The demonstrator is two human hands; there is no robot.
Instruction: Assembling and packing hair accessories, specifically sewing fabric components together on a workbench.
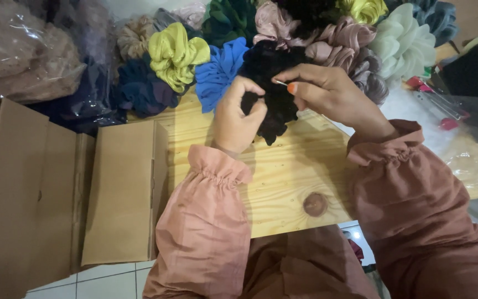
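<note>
Black gathered-fabric scrunchie [269, 94] held over the pale pine-plank desk [283, 177], at the near edge of a heap of scrunchies. Left hand [238, 119] clenched on its left side, fingers curled into the cloth. Right hand [327, 91] pinches a thin silver needle [279, 83] between thumb and forefinger, tip at the scrunchie's upper edge. Both arms in dusty-pink gathered-cuff sleeves [211, 221]. Containers: two flat brown cardboard boxes, one large [17, 188] at far left, one smaller [123, 188] beside it against the desk edge; both closed, contents not visible. Clear plastic bag [23, 50] at upper left, stuffed with brownish-pink fabric pieces; number inside cannot be told. Loose scrunchies in the heap behind the hands, countable ones: one yellow-green [175, 52], one royal blue [219, 72], one navy [142, 86], one beige [134, 36], one pale mint [402, 41], one dark green [228, 19], at least two mauve-pink [338, 41]. More overlap at the top edge, uncountable. One dark knot [315, 204] in the desk wood near the front edge.
</note>
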